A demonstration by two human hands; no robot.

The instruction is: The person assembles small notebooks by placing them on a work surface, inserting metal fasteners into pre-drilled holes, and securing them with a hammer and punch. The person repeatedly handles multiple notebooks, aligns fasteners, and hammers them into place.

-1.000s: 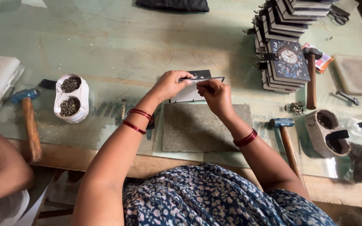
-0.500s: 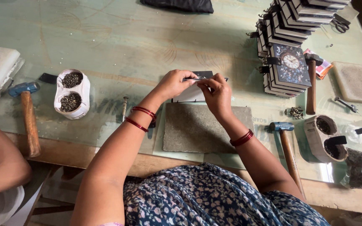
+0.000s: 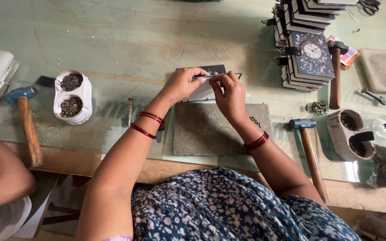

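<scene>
Glass-topped and pale green, the tabletop [image 3: 112,40] carries everything seen from above. At its middle a thin dark panel [image 3: 215,73] is held on edge just above the surface, its long axis running left to right and tilting slightly up toward the right end, which points at a stack of clocks [image 3: 307,49]. The left hand [image 3: 184,84] pinches the panel's left part between thumb and fingers; the right hand [image 3: 229,91] is closed on its middle from below, fingertips on the top edge. Both wrists wear red bangles.

Directly under the hands lies a grey pad [image 3: 206,129], with a few small dark bits at its right edge. To the right of the pad a hammer [image 3: 309,151] lies with its blue head away from the person and its handle toward them. Beyond it stands a two-cup holder [image 3: 351,134] of dark grains. Left of the pad is a white holder [image 3: 72,97] with the same grains, then a second hammer [image 3: 25,125] near the table edge. Another person's arm [image 3: 1,178] shows at far left.
</scene>
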